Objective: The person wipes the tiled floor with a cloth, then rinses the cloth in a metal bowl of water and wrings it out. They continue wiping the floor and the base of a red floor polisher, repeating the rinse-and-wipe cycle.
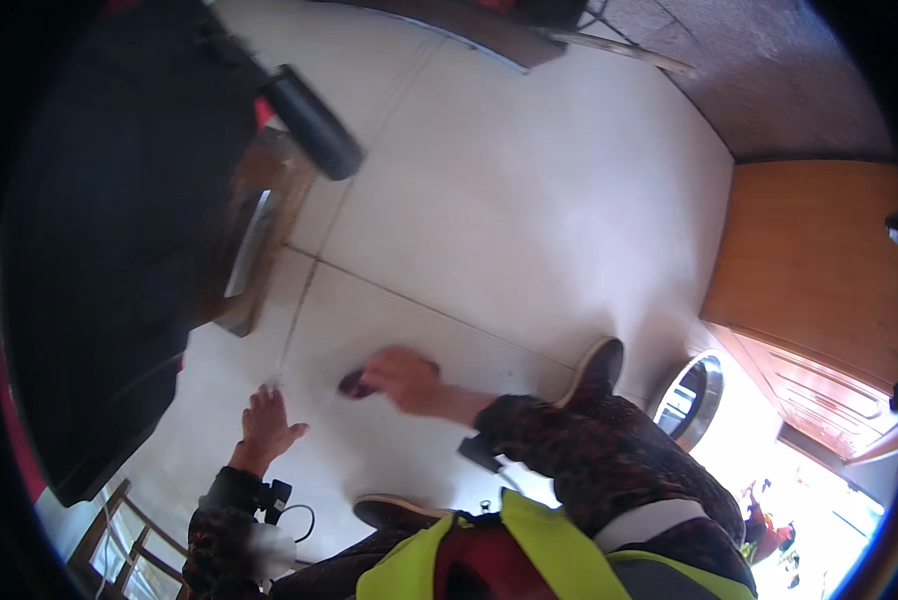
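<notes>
My right hand (404, 379), blurred, is closed over a dark reddish object (355, 384) low over the pale tiled floor (449, 225); its ends show on both sides of the hand, and its kind cannot be told. To the left, my left hand (269, 424) is spread over the floor with nothing in it. Small black devices are on both wrists, the left one (277, 501) with a thin cable.
A large black-covered piece of furniture (103, 247) with a wooden base fills the left side. Near it juts a black cylinder (314, 124). On the right are a wooden cabinet (809, 247) and a round metal-rimmed object (690, 401). My shoes (599, 367) are on the floor.
</notes>
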### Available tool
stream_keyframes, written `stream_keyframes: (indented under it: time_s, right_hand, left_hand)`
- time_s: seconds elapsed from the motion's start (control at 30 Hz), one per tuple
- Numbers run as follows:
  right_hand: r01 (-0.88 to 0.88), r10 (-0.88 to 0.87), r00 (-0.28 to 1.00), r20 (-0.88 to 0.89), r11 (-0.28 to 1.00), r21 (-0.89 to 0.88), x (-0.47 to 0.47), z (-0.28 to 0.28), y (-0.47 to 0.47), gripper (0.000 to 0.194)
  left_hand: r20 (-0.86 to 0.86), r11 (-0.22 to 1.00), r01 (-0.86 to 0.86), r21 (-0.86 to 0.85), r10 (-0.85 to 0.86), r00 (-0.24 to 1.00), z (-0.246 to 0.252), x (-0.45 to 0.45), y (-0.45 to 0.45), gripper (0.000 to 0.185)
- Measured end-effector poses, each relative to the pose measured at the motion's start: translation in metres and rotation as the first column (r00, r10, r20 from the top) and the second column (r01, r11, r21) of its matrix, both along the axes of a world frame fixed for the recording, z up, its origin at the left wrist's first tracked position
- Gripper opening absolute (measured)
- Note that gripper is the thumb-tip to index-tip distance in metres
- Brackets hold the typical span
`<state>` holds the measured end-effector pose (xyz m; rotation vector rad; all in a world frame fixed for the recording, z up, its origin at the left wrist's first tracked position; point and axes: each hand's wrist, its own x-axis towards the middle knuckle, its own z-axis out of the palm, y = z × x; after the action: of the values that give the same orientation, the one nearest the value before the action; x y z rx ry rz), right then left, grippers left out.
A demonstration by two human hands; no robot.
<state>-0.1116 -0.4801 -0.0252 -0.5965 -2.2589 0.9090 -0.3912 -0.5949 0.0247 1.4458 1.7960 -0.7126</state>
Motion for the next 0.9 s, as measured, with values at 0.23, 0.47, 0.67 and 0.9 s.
stream_keyframes:
  time_s: [0.23, 0.47, 0.67, 0.9]
  right_hand:
    - [0.666, -0.699, 0.614, 0.366, 0.708, 0.234, -0.013, -0.017, 0.175, 0.034]
    - [0.196, -0.231, 0.850, 0.474, 0.973, 0.123, -0.117, -0.018, 0.056, 0.042]
    - [-0.332, 0.380, 0.740, 0.555, 0.924, -0.190, -0.087, 0.015, -0.052, 0.040]
    - [0.627, -0.384, 0.598, 0.704, 0.771, -0.112, 0.009, 0.026, 0.034, 0.051]
  left_hand:
    - [0.175, 0.975, 0.186, 0.121, -0.205, 0.963, 0.010, -0.037, -0.028, 0.112]
    - [0.282, 0.963, 0.247, 0.112, -0.269, 0.921, 0.007, -0.059, -0.021, 0.108]
    - [0.216, 0.977, 0.206, 0.057, -0.213, 0.953, -0.007, -0.052, -0.035, 0.116]
    - [0.069, 0.953, 0.294, 0.073, -0.299, 0.952, -0.028, -0.047, -0.040, 0.122]
